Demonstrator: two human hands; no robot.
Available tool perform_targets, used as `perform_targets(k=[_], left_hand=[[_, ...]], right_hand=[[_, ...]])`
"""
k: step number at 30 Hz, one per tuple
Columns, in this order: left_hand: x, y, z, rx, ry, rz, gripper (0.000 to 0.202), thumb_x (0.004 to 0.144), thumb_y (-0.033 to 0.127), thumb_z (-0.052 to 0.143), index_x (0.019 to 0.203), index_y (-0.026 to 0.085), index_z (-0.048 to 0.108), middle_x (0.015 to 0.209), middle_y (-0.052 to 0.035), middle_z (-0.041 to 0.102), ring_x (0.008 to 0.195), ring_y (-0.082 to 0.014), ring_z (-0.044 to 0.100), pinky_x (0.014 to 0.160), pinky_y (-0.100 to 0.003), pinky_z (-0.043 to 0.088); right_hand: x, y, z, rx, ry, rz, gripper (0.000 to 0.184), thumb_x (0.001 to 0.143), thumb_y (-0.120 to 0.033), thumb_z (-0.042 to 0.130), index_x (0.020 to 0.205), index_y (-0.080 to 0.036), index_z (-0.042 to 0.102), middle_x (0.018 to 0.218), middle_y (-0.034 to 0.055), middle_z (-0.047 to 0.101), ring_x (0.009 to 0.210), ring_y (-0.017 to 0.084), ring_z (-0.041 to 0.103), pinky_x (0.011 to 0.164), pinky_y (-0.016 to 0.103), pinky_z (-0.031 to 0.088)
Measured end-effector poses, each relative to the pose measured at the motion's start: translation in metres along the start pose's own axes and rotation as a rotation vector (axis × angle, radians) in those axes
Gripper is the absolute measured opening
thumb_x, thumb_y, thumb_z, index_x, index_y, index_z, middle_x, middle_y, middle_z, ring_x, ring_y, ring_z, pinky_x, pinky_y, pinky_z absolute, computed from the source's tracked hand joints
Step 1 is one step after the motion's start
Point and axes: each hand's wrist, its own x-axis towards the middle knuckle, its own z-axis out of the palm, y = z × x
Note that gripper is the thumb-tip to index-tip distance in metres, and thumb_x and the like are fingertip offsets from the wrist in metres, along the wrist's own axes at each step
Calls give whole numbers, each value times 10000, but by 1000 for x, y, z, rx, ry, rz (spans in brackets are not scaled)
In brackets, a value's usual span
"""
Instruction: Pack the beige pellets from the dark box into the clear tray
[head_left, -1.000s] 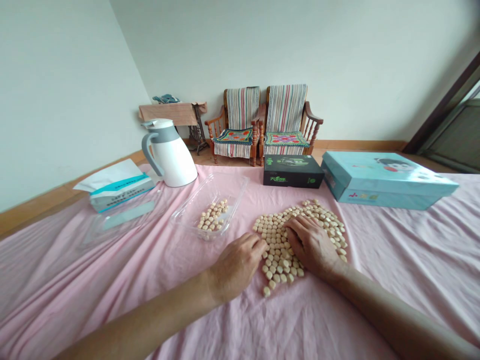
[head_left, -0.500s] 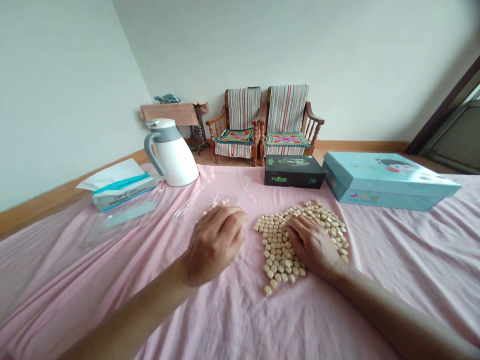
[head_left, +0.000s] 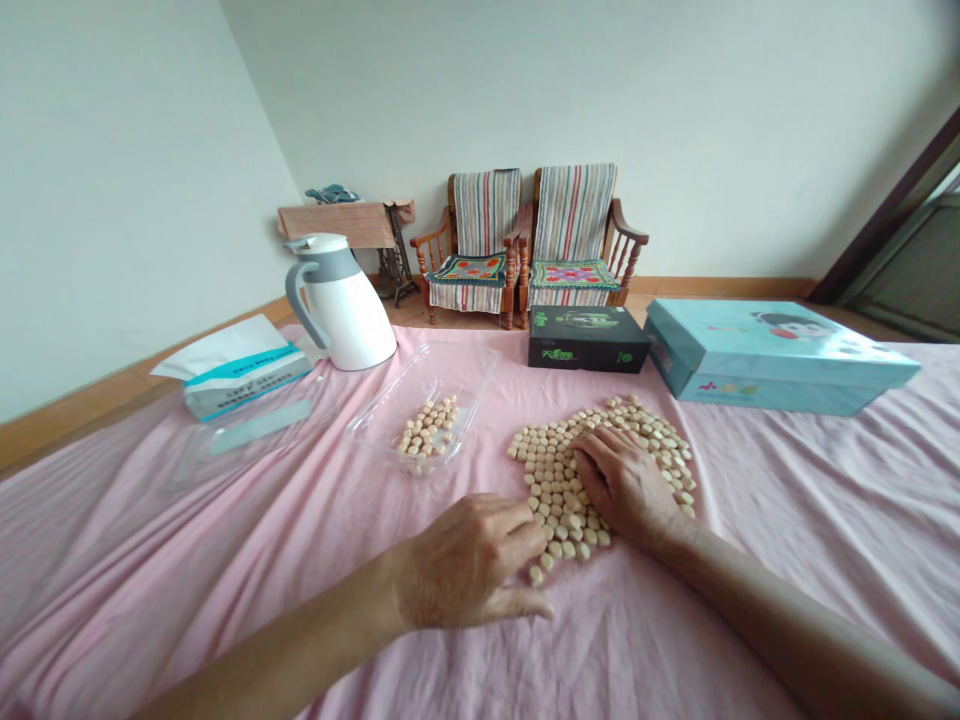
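A flat spread of small beige rounded-square pieces [head_left: 551, 478] lies on the pink cloth; their exact kind is unclear. On it rests my right hand [head_left: 622, 485], palm down with fingers stretched out, hiding the pieces beneath. My left hand [head_left: 476, 560] is at the spread's near left edge, thumb apart from the fingers and nothing visible in it. Beyond my left hand, a clear plastic tray [head_left: 375, 405] holds a small heap of similar pieces [head_left: 427, 428] at its near end.
Left of the tray stand a white thermos jug [head_left: 356, 315], a tissue pack [head_left: 240, 370] and a clear plastic lid [head_left: 255, 430]. Behind the spread are a black box [head_left: 585, 340] and a light-blue box [head_left: 780, 360]. A pink cloth [head_left: 787, 510] covers the surface.
My left hand has moved from the tray's near end toward me and right, to the spread's edge, with its thumb now apart. The tray's pieces are uncovered. My right hand stays put.
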Motion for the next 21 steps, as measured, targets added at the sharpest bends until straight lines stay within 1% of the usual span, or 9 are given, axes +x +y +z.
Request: perform_targets(k=[2,4,6,8,11,14,16,19,21], left_hand=[[1,2,4,-66,-84,-36,305,835,461,609,807,172,518,779,-18,582,670,-146,537,604,-258,428],[2,3,5,-135,-123,-88,164,871,322,585,834,172,531,817,-21,588,716,-140,552,635,-242,439],[2,4,3,-190,-129,-109,55,888,212,535,854,171,545,840,-24,591,743,-130,559,649,-225,445],[3,4,-3,-203,-97,-90,62,895,171,506,855,166,553,824,-22,588,733,-122,557,646,-218,448],[4,0,-18,-172,101,-85,60,906,162,504,878,159,557,823,-25,597,759,-117,569,690,-217,464],[3,-12,-36,-46,457,-184,40,885,128,539,892,162,560,840,-26,609,803,-114,584,748,-223,474],[0,-23,-45,107,634,-290,58,868,113,554,890,164,567,833,-25,609,801,-120,590,750,-235,479],[-4,-37,-51,326,721,-401,81,855,135,570,928,169,585,912,-53,627,879,-163,601,809,-294,488],[-6,-38,-49,412,739,-392,132,843,147,589,972,174,589,982,-75,633,943,-194,595,862,-342,481]], right_hand=[[0,0,0,-4,-4,2,190,918,-198,424,825,-183,589,795,53,583,795,192,513,765,325,375],[0,-1,0,-6,1,2,187,916,-196,425,828,-185,590,788,50,581,793,191,513,763,323,373],[0,0,0,-6,12,-1,188,915,-194,425,826,-187,591,782,49,581,788,191,511,759,321,372],[0,0,0,-3,15,-4,188,915,-195,425,827,-187,591,786,50,585,782,189,510,755,321,372],[0,0,0,2,3,3,193,920,-196,417,837,-186,590,804,55,594,791,188,517,768,326,372],[1,-1,-1,7,-6,14,200,924,-198,410,841,-183,592,815,58,598,808,191,525,779,332,372],[1,-1,-1,9,-7,16,200,924,-200,411,843,-182,594,816,58,598,811,192,528,781,333,372],[1,0,0,14,-4,18,199,923,-196,411,852,-184,596,812,56,597,809,190,528,781,330,373],[1,0,0,17,-6,19,199,923,-196,409,854,-187,596,810,54,597,808,190,529,781,328,374]])
